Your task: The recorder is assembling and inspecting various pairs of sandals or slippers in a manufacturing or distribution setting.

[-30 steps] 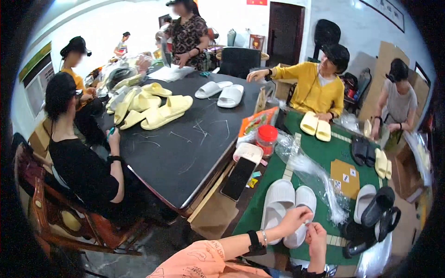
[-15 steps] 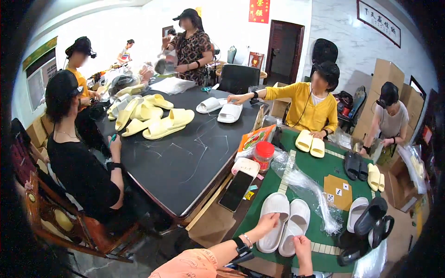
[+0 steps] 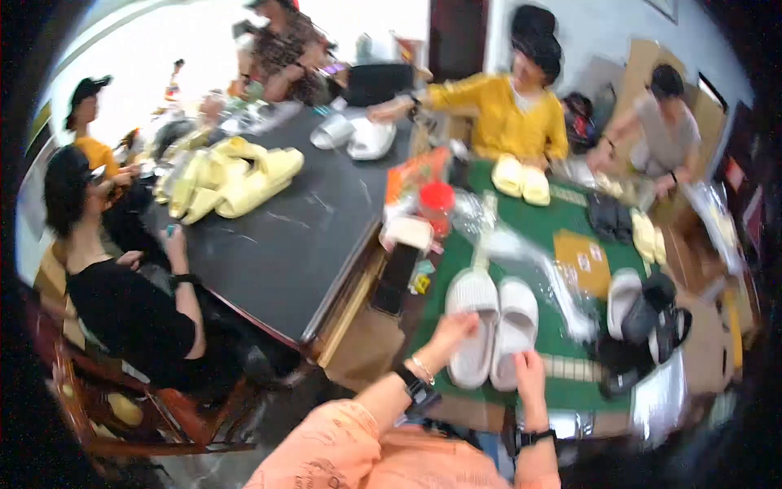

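My left grip [image 3: 458, 329] and right grip [image 3: 529, 372] are at pale-grey, ribbed, open-toed slippers [image 3: 473, 295]; whether closed, I can't tell.

Brightly lit, blown out to white across the back wall [image 3: 187, 41], dim beneath the black-topped table [image 3: 265, 273]. Smeared by motion blur throughout, even on the white ribbed slippers [image 3: 474, 292]. Glinting off the clear plastic bag [image 3: 661, 395]. Bent, then black, toward the fisheye rim.

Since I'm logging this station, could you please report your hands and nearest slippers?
Left hand over left slipper, right hand at right slipper; grips blurred. Both slippers side by side. Clear plastic to their right.
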The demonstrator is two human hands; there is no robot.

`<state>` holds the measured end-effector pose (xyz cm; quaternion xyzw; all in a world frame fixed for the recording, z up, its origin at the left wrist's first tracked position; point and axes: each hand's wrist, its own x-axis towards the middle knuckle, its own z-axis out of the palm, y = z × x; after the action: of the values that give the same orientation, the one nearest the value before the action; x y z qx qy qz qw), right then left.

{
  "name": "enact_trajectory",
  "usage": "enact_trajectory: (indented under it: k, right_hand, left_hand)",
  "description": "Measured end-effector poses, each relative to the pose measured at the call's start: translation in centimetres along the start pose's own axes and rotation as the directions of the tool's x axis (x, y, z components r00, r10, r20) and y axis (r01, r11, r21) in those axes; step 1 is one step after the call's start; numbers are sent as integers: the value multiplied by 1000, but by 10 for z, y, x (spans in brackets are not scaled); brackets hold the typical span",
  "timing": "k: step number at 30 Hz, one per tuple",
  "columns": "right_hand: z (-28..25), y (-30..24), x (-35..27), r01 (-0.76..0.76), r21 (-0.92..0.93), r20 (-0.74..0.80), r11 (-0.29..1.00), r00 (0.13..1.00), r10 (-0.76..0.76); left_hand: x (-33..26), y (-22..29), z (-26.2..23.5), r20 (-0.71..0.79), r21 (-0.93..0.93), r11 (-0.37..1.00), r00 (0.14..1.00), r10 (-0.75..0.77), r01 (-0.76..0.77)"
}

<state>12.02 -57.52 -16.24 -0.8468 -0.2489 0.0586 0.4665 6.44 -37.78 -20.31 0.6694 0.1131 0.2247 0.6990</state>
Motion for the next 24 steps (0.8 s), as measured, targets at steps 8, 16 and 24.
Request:
enact_trajectory:
  k: [8,16,24]
  right_hand:
    - [12,24,13,-58,221,-45,973,997,70]
    - [2,4,3,-84,131,12,988,996,83]
    - [2,-4,4,-63,32,14,997,998,62]
  left_hand:
    - [14,25,5,8,-388,875,951,-310,289]
    - [4,21,5,-9,-327,908,960,-281,263]
    - [13,17,4,77,-322,885,941,-329,336]
